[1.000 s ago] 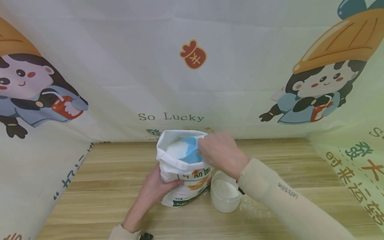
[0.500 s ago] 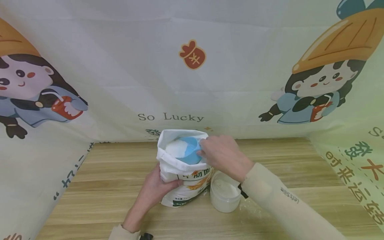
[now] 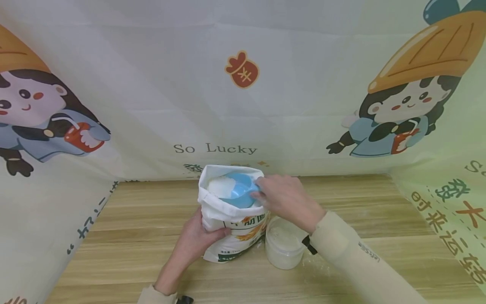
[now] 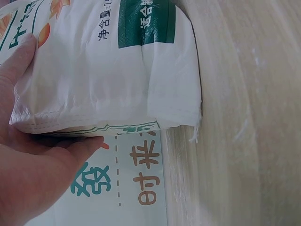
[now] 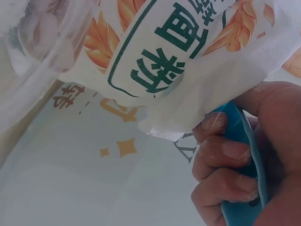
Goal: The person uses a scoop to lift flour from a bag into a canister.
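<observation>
A white flour bag (image 3: 218, 249) with wheat-ear print stands open at the top in the head view. My left hand (image 3: 195, 236) grips its left side, the thumb across the front and the fingers behind, as the left wrist view shows of the bag (image 4: 94, 80). Inside the bag's mouth sits a blue scoop (image 3: 243, 192), with white flour (image 3: 221, 187) at its front end. My right hand (image 3: 286, 196) holds the scoop by its handle; in the right wrist view its fingers curl round the blue handle (image 5: 240, 207). The scoop's underside is hidden in the bag.
Close by the bag's right side stands a clear round tub (image 3: 282, 253) with white powder inside, below my right wrist. Powder is scattered on the wooden table (image 3: 152, 219) to the tub's right. A printed cloth (image 3: 303, 126) hangs behind and at both sides.
My right hand has shifted slightly right and down, and its forearm has swung lower. The scoop now sits a bit flatter in the bag. The left hand holds still.
</observation>
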### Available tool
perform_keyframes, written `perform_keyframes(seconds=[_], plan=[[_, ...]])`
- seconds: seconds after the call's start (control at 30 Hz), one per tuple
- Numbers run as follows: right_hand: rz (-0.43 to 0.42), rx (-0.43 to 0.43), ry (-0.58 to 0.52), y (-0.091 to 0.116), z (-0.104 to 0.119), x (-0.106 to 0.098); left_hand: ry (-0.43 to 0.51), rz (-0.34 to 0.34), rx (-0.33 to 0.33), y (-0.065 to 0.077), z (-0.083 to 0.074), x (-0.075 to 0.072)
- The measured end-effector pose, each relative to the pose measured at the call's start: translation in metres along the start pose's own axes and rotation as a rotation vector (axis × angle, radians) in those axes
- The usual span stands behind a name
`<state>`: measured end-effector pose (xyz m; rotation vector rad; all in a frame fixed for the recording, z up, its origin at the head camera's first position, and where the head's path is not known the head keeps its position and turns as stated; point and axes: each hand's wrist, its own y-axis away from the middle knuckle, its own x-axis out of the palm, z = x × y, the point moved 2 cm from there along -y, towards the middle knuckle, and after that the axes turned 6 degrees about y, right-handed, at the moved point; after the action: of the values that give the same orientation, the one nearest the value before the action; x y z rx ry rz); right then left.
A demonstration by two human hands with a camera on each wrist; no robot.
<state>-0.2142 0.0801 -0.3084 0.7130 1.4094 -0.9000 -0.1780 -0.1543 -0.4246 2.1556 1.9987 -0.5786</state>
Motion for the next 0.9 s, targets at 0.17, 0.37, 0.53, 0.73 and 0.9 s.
perform_keyframes(seconds=[0.17,0.37,0.53,0.73,0.9], plan=[[-0.009,-0.009,-0.06,0.001,-0.003,0.002,-0.004,0.001,-0.003,0.0,0.0,0.0],[-0.062,-0.042,-0.095,0.004,-0.006,0.004,-0.008,0.0,0.001,0.0,0.0,0.0],[-0.088,-0.052,-0.138,0.008,-0.008,0.007,0.004,0.003,0.008,0.0,0.001,0.0],[-0.117,-0.062,-0.173,0.012,-0.01,0.009,-0.001,-0.004,0.006,0.0,0.001,0.0],[-0.144,-0.078,-0.197,0.015,-0.012,0.011,-0.009,-0.009,0.005,0.0,0.0,0.001]])
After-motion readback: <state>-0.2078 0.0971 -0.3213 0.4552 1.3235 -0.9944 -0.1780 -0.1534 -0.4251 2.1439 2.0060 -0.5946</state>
